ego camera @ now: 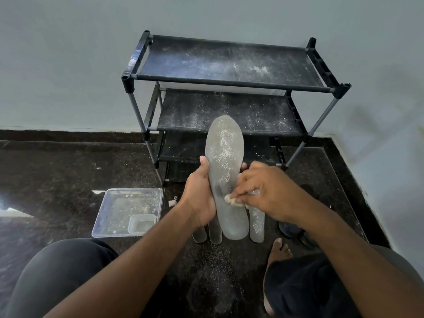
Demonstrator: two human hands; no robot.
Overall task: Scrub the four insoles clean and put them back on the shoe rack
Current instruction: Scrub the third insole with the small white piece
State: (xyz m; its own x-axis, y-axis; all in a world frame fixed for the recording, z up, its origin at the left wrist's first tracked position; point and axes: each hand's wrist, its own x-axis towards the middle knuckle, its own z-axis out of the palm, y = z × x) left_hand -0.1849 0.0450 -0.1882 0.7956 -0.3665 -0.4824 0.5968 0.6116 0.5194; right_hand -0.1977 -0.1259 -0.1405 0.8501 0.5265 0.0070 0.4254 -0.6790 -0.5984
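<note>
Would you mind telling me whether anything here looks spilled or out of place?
Yes: white powder is scattered over the shoe rack shelves, the held insole and the dark floor in front. Three more insoles lie on the floor rather than on the rack.

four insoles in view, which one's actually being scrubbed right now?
The big raised insole, gripped by the left hand while the right hand rubs it. The other three lie on the floor.
</note>
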